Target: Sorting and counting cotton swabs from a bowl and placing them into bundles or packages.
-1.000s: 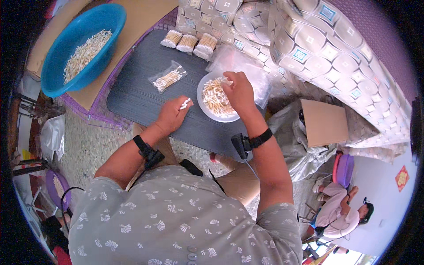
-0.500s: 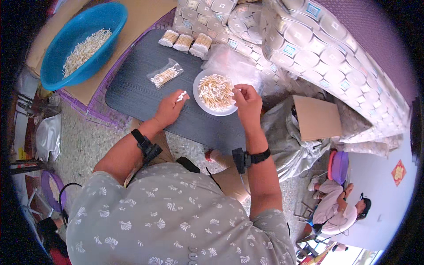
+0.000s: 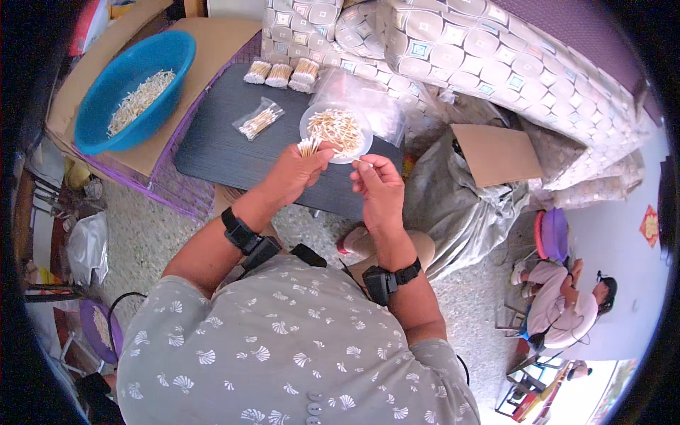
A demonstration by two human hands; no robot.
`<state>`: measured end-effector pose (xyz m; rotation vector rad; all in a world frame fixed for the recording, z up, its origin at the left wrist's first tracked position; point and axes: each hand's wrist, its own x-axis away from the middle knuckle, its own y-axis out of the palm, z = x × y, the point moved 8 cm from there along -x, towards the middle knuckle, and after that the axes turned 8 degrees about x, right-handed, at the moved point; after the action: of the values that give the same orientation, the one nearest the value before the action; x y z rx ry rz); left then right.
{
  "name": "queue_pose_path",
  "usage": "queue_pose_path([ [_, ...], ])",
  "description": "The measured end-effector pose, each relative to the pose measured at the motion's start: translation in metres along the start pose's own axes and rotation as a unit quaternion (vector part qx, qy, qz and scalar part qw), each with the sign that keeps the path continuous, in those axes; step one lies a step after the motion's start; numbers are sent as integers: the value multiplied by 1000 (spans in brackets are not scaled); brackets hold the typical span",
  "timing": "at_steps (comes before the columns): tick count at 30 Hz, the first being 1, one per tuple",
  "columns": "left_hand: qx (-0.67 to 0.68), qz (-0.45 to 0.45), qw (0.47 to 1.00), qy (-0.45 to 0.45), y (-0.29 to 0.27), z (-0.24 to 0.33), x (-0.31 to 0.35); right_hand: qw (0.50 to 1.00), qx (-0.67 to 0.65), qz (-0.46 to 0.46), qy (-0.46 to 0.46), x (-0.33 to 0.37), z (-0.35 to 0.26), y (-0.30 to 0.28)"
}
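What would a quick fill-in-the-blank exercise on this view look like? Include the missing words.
A bunch of cotton swabs is in the person's ____ hand. The white bowl sits to the ____ of the clear packet. The large basin on the cardboard is coloured ____.

Missing words: left; right; blue.

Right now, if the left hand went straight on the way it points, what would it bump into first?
Probably the white bowl: the left hand points toward it. They overlap in this view, so any gap in height is unclear.
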<state>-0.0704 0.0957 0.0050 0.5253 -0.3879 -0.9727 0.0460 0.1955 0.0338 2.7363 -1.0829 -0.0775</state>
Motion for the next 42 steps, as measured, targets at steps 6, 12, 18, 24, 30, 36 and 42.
queue_pose_path([
  [6, -24, 13, 1000, 15, 7, 8, 14, 998, 55, -14, -18, 19, 4, 6],
  [12, -114, -1, 992, 45, 21, 20, 29, 996, 79, -43, 3, 32, 12, 16],
  [18, -139, -5, 990, 37, 22, 14, 33, 996, 76, -46, -18, 36, 11, 13],
  [24, -98, -1, 993, 63, 24, 15, 43, 993, 100, -37, -50, 41, 4, 9],
  [30, -174, 24, 984, 29, 21, 11, 52, 993, 82, -9, -90, 43, -17, 2],
  [36, -222, -71, 972, 34, 40, -4, 53, 990, 79, -53, -106, 47, -20, 7],
  [42, -208, -107, 971, 46, 44, -12, 49, 974, 181, -76, -112, 48, -8, 0],
])
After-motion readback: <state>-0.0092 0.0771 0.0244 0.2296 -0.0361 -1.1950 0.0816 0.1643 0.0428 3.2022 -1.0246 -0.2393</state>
